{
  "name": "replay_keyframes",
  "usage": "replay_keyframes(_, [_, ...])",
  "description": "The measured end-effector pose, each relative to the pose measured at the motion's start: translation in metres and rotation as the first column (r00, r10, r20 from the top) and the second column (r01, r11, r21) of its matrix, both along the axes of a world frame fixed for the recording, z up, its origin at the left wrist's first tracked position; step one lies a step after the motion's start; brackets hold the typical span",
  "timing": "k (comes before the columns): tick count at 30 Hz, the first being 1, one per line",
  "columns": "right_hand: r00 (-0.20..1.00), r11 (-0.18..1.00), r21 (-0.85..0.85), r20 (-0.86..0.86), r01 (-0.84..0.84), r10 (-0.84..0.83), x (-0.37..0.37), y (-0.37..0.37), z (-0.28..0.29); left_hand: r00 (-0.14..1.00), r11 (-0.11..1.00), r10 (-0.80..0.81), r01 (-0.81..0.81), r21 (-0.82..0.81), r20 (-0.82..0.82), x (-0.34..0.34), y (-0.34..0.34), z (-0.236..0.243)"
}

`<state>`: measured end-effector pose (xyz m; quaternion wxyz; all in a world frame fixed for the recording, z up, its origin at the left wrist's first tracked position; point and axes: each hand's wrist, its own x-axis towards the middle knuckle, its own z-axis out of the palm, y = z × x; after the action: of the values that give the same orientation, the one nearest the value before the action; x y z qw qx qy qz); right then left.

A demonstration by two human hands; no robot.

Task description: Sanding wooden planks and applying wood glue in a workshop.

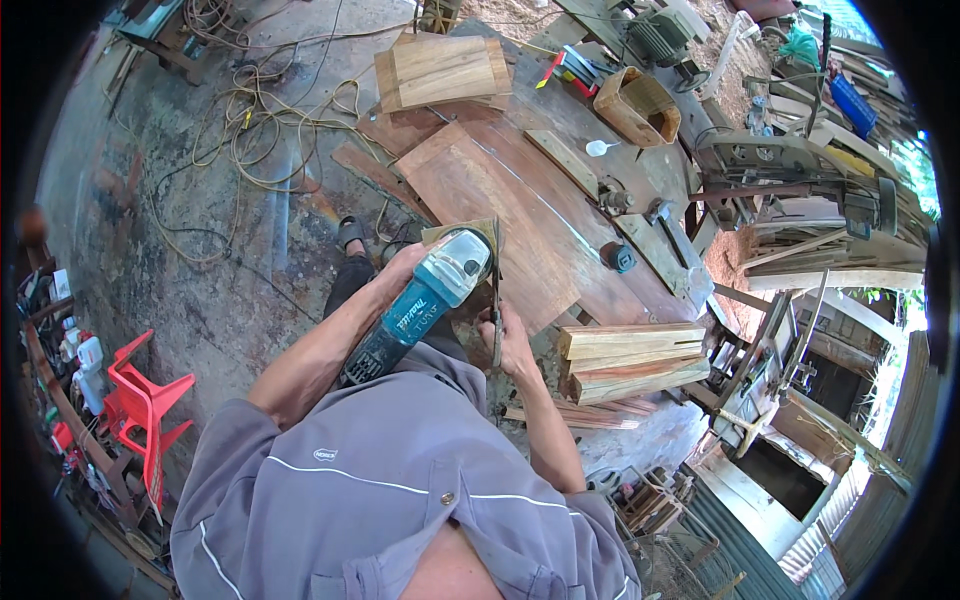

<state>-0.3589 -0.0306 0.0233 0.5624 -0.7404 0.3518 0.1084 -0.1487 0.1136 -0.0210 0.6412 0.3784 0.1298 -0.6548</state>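
Slantwise along its length, teal angle grinder (405, 312), head (462, 264) to upper right.

1. Centre of the frame: grinder (408, 308), with the left hand (404, 266) at its upper left side and the right hand (514, 345) to its right.
2. Upper centre: wide board (478, 200), above and right of the grinder.
3. Top centre: board stack (440, 72), above the wide board.
4. Right of centre: plank pile (634, 345), right of the right hand.
5. Upper left: cord (245, 118), on the floor (110, 270).
6. Lower left: chair (145, 400), left of the grinder.
7. Upper right: bucket (620, 98), below a motor (656, 38).
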Motion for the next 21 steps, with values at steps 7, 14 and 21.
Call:
replay_keyframes(7, [0.987,0.957,0.262,-0.133,0.121,-0.088,0.013,-0.006,0.014,1.0,1.0,0.004,-0.004,0.022,0.009,-0.006,-0.003,0.007])
replay_keyframes(14, [0.996,0.995,0.097,-0.087,0.0,0.009,-0.003,-0.007,-0.004,0.998,1.0,-0.005,0.004,0.013,0.065,-0.007,-0.004,-0.007])
replay_keyframes(21, [0.992,0.977,0.2,-0.115,0.077,-0.054,0.006,-0.012,0.003,0.992,0.996,0.082,-0.086,0.037,0.091,-0.011,-0.009,0.023])
